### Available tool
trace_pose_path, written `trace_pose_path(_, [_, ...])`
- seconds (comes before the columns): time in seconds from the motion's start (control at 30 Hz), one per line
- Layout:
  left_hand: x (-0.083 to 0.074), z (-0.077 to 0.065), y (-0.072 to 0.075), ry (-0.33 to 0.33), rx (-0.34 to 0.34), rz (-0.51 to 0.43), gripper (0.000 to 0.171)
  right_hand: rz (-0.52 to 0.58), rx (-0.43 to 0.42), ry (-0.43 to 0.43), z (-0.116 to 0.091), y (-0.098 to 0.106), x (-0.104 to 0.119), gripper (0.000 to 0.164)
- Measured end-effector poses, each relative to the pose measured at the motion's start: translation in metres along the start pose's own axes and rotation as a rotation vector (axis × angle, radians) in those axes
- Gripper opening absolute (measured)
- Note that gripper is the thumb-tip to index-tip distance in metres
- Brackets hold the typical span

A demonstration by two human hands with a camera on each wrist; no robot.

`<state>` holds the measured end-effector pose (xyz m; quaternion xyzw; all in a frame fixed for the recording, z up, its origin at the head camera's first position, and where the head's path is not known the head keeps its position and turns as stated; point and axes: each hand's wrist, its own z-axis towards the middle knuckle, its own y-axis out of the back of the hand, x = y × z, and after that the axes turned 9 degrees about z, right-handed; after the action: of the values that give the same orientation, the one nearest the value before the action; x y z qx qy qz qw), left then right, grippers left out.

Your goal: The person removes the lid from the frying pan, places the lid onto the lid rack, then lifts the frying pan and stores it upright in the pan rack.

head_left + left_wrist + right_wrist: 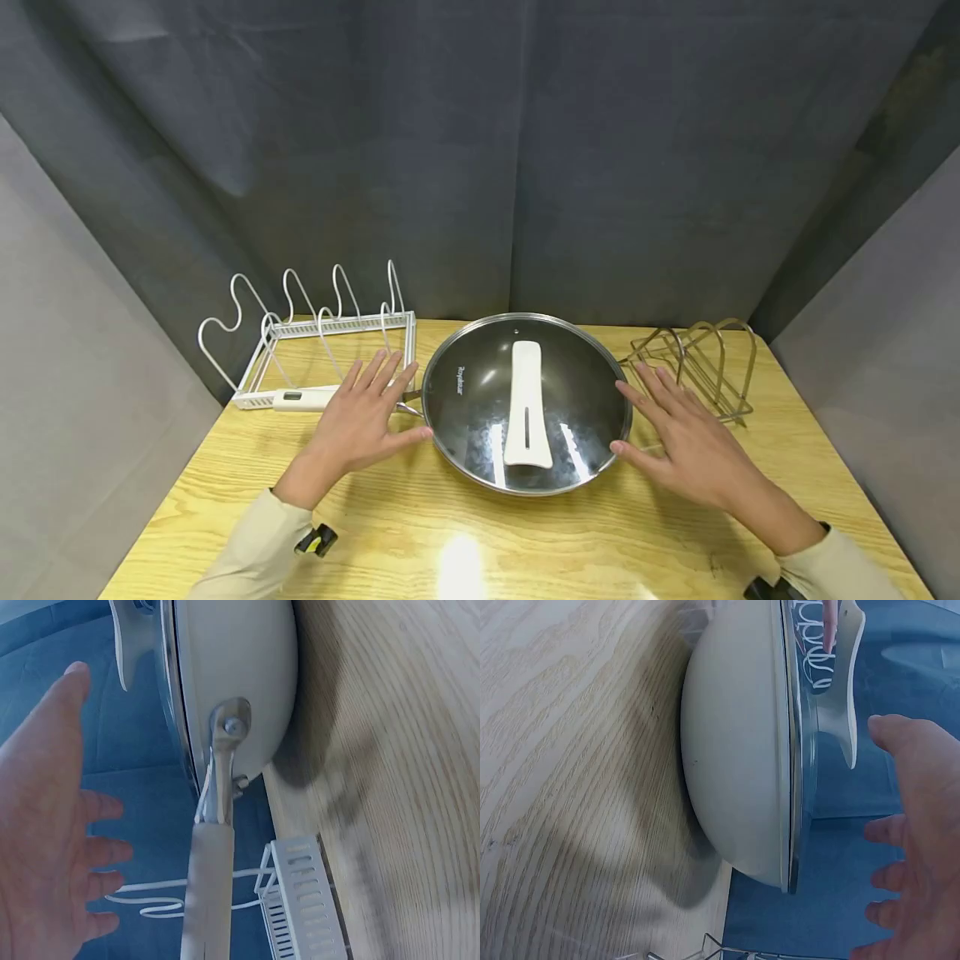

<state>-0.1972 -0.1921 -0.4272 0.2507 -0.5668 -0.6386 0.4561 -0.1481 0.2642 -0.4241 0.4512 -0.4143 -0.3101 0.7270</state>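
A wok (255, 667) with a pale outer wall sits on the wooden table, covered by a glass lid (465, 433) with a metal rim. On the lid stands a long white lid handle (526, 392). The wok's pale long handle (208, 885) points left, joined by a metal bracket. My left hand (360, 421) hovers over that handle near the wok's left edge, fingers spread and straight. At the right edge, my right hand (686, 437) is held out with fingers extended. Neither hand grips anything.
At the back left stands a white rack (411, 342) with several wavy wire dividers; the wok's handle reaches across its front. A bronze wire rack (722, 375) stands at the back right, partly behind my right hand. Dark curtain (480, 167) hangs behind the table (390, 533).
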Motion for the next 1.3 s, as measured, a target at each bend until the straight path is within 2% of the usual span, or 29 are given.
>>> trace_pose_path(0.2, [0.007,-0.001,-0.001,-0.008,0.021,-0.011,0.097,0.015,-0.015,0.039,0.004,0.002,0.006,0.079])
trace_pose_path(0.4, [0.019,-0.001,0.0,-0.007,0.062,-0.005,0.096,0.039,-0.011,0.039,0.007,0.004,0.012,0.078])
trace_pose_path(0.6, [0.035,-0.002,0.001,0.011,0.058,-0.002,0.093,0.085,-0.002,0.035,0.014,0.006,0.019,0.074])
trace_pose_path(0.97, [0.05,-0.003,-0.004,0.02,0.087,-0.053,0.083,0.223,0.011,0.043,0.026,0.006,0.036,0.067])
trace_pose_path(1.3, [0.061,-0.004,-0.011,-0.005,0.088,-0.087,0.079,0.313,0.023,0.067,0.033,-0.001,0.05,0.064])
